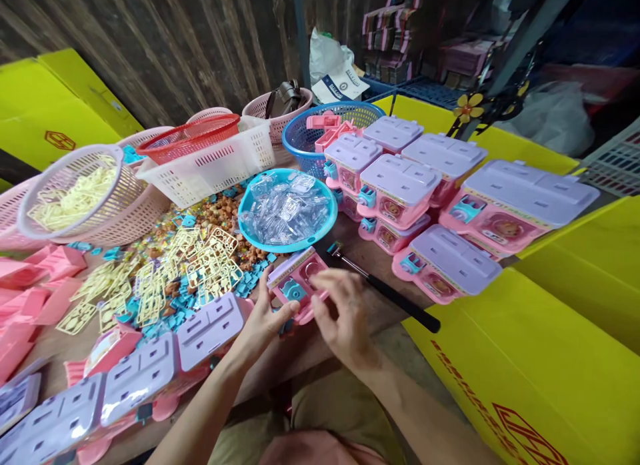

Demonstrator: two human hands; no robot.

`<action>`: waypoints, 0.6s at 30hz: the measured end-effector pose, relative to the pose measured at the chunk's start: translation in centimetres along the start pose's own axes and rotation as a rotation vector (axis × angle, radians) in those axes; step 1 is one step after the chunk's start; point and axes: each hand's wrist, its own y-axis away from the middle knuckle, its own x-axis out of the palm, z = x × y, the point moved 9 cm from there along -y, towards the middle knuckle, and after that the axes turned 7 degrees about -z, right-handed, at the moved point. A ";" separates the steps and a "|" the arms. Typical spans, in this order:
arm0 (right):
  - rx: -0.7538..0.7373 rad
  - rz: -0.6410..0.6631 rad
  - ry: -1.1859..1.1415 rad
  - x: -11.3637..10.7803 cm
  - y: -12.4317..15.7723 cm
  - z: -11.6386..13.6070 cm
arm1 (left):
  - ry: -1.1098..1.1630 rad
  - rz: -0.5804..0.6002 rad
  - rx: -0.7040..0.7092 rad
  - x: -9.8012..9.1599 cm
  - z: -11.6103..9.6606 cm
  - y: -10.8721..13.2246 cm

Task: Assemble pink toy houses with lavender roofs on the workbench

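Note:
A pink box with a lilac top and a blue part on its front (295, 290) is tilted up near the table's front edge. My left hand (265, 318) grips its left and lower side, thumb on the front. On its right side lies my right hand (345, 315), somewhat blurred, its fingers bent over the front face; the fingertips touch or nearly touch it. Behind the box stands a turquoise basin (287, 245) of clear plastic pieces. To the right lies a black-handled tool (400, 302) with a metal head.
Stacked lilac-lidded pink boxes (400, 178) stand at the right, beside yellow cartons (525, 358). More boxes (140, 372) line the front left. Cream frames (215, 265), blue bits and brown pieces cover the table's middle. Baskets (70, 192) and a white crate (215, 168) stand behind.

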 end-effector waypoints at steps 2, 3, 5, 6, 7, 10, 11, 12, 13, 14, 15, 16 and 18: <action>0.118 0.009 0.026 0.1 -0.8 -2.0 | -0.011 0.011 -0.003 0.2 0.0 0.1; 0.166 0.045 0.009 0.6 -1.0 -2.9 | -0.016 0.013 -0.007 0.2 0.0 0.1; 0.222 0.143 -0.040 2.0 -1.1 -4.0 | -0.021 0.014 -0.020 0.3 0.1 0.1; 0.239 0.170 -0.047 2.4 -1.1 -4.3 | -0.017 0.015 -0.024 0.3 0.1 0.1; 0.251 0.180 -0.044 2.7 -1.0 -4.5 | -0.013 0.015 -0.025 0.4 0.0 0.1; 0.256 0.211 -0.037 2.9 -0.9 -4.6 | -0.010 0.024 -0.025 0.5 0.1 0.1; 0.257 0.229 -0.041 3.0 -0.9 -4.6 | -0.012 0.033 -0.030 0.5 0.1 0.0; 0.260 0.240 -0.041 3.1 -0.8 -4.6 | -0.013 0.039 -0.035 0.6 0.2 0.0; 0.264 0.240 -0.036 3.0 -0.8 -4.6 | -0.014 0.044 -0.043 0.6 0.2 0.0; 0.268 0.232 -0.028 3.0 -0.9 -4.6 | -0.016 0.048 -0.052 0.6 0.2 0.0; 0.270 0.218 -0.021 2.9 -0.9 -4.6 | -0.019 0.047 -0.059 0.6 0.2 0.0; 0.269 0.201 -0.016 2.9 -1.0 -4.5 | -0.025 0.046 -0.066 0.6 0.2 0.0; 0.263 0.175 -0.013 2.9 -1.3 -4.3 | -0.033 0.051 -0.074 0.6 0.1 0.0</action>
